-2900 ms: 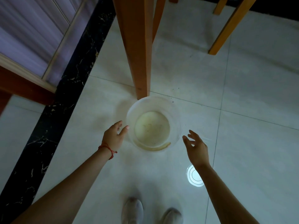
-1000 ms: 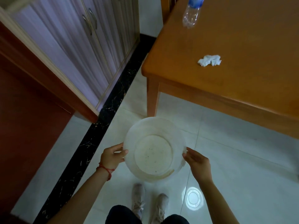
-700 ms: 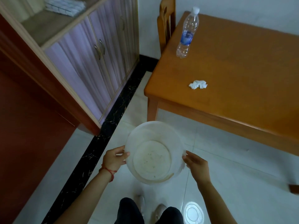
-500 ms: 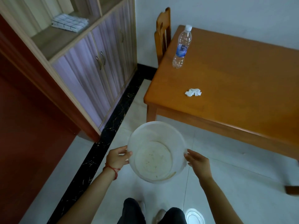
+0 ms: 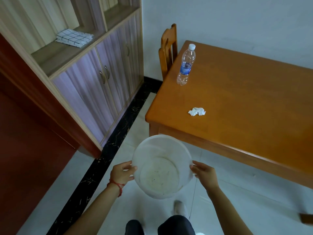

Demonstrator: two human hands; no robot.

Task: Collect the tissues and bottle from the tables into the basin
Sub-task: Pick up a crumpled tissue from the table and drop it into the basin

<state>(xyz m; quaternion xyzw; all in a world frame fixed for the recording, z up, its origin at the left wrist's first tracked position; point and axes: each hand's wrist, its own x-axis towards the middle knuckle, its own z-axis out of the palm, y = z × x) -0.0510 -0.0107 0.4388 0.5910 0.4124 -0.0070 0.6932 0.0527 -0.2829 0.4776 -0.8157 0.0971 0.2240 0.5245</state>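
The basin (image 5: 161, 166) was held above the floor, gripped at its rim by the left hand (image 5: 122, 173) and right hand (image 5: 205, 175). On the table (image 5: 254, 106), far right, the bottle (image 5: 186, 65) stood upright, a crumpled tissue (image 5: 196, 111) lying nearer.

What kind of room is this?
Probably a dining room at home: a wooden table with a chair tucked beside it, and a cupboard with a folded cloth on its shelf.
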